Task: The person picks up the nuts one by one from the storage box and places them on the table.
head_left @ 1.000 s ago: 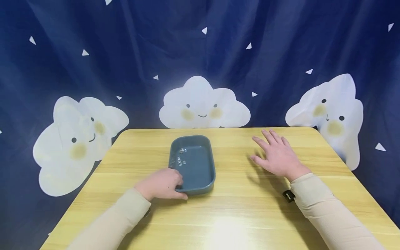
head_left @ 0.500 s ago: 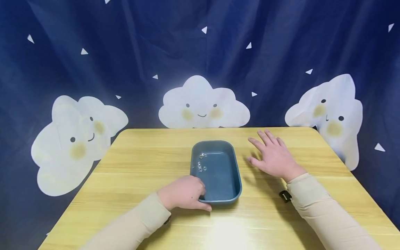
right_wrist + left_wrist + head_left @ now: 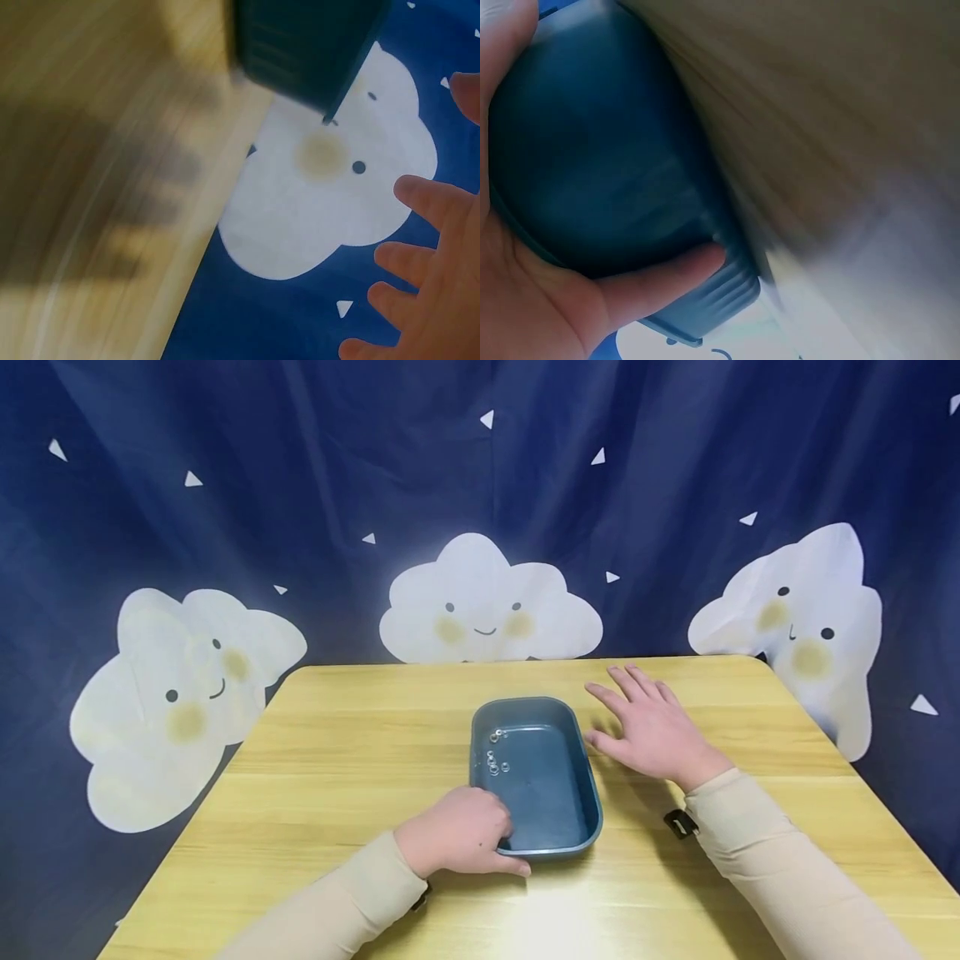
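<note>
Fingers and thumb of your left hand (image 3: 461,831) grip the blue tray (image 3: 551,810) at its near left corner. Your thumb is outside, by the near end, and a bent finger goes over the rim to the inside. The left wrist view shows one finger lying along the outside wall too. A corner is likely a good place to hold, because you can press on two walls at once.

The tray is about halfway between the left and right edges of the worktop (image 3: 337,735), a little short of the back edge. It looks flat, but that is hard to be sure of. Small clear bits (image 3: 492,763) lie inside it, close to the left wall. They are too tiny to name, and the walls probably stop them from getting out.

Your right hand (image 3: 652,731) holds nothing, and its fingers are spread wide. It is near the tray's right wall, toward the back right corner of the worktop. Maybe one hand is enough for such a small tray.
</note>
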The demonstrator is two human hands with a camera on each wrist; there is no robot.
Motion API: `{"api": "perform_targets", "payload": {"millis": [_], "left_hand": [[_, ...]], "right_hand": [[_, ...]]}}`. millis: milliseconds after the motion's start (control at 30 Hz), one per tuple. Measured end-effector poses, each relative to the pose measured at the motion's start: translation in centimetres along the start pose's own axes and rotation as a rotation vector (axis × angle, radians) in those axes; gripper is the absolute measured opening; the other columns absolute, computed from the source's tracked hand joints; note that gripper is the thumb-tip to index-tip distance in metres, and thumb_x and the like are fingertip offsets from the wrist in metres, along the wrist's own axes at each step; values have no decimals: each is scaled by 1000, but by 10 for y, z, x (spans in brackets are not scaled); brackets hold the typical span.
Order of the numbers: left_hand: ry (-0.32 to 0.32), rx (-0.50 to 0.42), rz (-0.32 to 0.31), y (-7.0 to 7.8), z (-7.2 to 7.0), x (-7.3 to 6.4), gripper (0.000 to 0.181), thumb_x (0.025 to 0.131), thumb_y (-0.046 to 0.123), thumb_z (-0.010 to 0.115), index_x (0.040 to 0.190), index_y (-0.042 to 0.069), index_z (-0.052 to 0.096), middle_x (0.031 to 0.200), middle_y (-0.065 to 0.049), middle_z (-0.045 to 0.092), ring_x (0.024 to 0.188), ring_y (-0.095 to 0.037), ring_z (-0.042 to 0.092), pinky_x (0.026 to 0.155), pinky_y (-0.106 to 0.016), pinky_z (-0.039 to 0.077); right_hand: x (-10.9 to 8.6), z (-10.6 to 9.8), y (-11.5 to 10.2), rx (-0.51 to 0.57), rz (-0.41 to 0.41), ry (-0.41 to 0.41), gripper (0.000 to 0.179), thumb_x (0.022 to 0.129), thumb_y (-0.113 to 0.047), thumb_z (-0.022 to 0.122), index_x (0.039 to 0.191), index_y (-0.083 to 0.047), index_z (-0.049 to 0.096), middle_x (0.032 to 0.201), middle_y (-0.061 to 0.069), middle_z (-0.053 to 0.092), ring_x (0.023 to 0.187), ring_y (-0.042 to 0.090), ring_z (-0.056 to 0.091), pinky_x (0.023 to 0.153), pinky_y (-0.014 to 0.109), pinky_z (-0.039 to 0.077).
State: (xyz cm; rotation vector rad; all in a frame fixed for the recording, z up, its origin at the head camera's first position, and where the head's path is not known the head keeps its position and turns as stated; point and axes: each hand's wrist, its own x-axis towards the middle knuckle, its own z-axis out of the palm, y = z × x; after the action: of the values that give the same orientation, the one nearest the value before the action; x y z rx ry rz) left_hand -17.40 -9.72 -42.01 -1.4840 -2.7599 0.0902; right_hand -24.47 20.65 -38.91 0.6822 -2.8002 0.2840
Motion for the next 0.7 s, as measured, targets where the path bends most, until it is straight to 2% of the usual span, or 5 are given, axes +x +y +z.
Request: {"api": "perform_targets", "payload": {"millis": [133,367,600,700], "left_hand": [[-6,-5,-12,2,-1,2,60,84,75,60,54,26,45,56,14,41,52,-5,45,49,-28,37],[-1,-14,-15,4,-2,3,58,83,74,62,54,27,46,55,15,41,51,-5,44,48,-28,35],[3,-14,-22,3,-2,4,59,82,74,63,53,27,45,53,15,40,50,-5,44,47,-27,34],[-1,-24,-22,3,-1,4,59,82,74,63,53,27,45,53,15,39,49,-6,43,47,-27,34]], "right_hand": [[3,-7,-8,11,-17,-6,70,94,-58,59,152,-20,47,162,18,28,149,43,20,108,72,20],[9,-17,-20,39,-54,-7,73,94,-66,54,152,-22,46,161,15,32,147,41,26,109,70,22],[21,-25,-36,76,-101,-1,68,93,-63,57,145,-19,55,151,16,45,144,41,33,110,66,26],[26,-28,-44,91,-123,5,63,92,-59,60,139,-17,60,141,13,54,138,38,41,109,61,31]]}}
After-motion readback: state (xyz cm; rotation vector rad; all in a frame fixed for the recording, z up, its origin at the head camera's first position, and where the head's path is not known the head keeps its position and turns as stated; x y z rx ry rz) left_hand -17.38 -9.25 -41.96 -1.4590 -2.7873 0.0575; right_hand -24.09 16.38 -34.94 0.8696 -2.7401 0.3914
